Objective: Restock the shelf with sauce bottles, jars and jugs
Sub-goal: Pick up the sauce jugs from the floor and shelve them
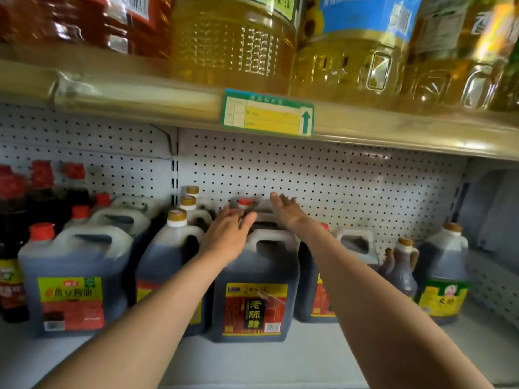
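Note:
A dark vinegar jug with a red and yellow label (pixel 254 293) stands at the middle of the white shelf (pixel 280 357). My left hand (pixel 229 234) lies flat over its cap and handle, fingers apart. My right hand (pixel 286 210) reaches past the jug's right shoulder toward a second red-capped jug (pixel 245 203) behind it, fingers spread, holding nothing. More dark jugs stand in rows: one with a yellow-green label (pixel 71 282) at the left, gold-capped ones (pixel 171 248) beside my left arm, another (pixel 316 290) partly hidden by my right arm.
The pegboard back wall (pixel 337 181) is close behind the jugs. Large oil jugs (pixel 233 37) sit on the upper shelf, whose edge carries a price tag (pixel 268 113). Small dark bottles (pixel 400 268) and a green-labelled jug (pixel 443 279) stand at the right. Red-capped bottles (pixel 16 220) stand at the far left.

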The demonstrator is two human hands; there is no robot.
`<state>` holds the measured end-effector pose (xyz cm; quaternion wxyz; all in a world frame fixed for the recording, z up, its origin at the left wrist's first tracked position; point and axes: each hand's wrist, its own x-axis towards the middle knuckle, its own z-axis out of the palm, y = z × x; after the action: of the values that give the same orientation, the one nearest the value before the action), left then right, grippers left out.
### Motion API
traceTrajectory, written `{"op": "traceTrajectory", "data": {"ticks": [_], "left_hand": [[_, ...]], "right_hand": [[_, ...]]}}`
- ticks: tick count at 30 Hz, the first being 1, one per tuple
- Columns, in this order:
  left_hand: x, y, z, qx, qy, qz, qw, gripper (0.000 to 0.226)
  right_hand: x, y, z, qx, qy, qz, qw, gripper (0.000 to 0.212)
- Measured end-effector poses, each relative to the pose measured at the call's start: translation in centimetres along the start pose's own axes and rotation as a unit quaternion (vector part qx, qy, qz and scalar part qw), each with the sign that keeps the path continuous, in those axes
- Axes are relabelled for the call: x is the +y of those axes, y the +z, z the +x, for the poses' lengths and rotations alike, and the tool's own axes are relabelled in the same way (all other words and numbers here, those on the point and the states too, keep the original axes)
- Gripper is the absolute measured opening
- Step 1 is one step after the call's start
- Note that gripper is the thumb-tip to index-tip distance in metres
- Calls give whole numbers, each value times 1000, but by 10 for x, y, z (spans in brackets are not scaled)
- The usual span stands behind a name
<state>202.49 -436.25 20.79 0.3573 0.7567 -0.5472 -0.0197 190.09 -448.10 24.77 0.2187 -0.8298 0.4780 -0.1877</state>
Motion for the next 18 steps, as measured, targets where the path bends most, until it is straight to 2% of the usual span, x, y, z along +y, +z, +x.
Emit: {"op": "traceTrajectory", "data": {"ticks": [7, 11, 18], "left_hand": [[9, -6, -9, -4, -5, 12, 1000, 58], [5, -3, -8, -4, -3, 4, 1000, 60], [2, -3, -9, 15, 8, -24, 1000, 57]], "right_hand": [[-6, 7, 5, -27, 66, 50, 996, 54], [-4, 7, 9, -20, 59, 75, 995, 77], [3, 12, 19, -38, 61, 127, 989, 103]]}}
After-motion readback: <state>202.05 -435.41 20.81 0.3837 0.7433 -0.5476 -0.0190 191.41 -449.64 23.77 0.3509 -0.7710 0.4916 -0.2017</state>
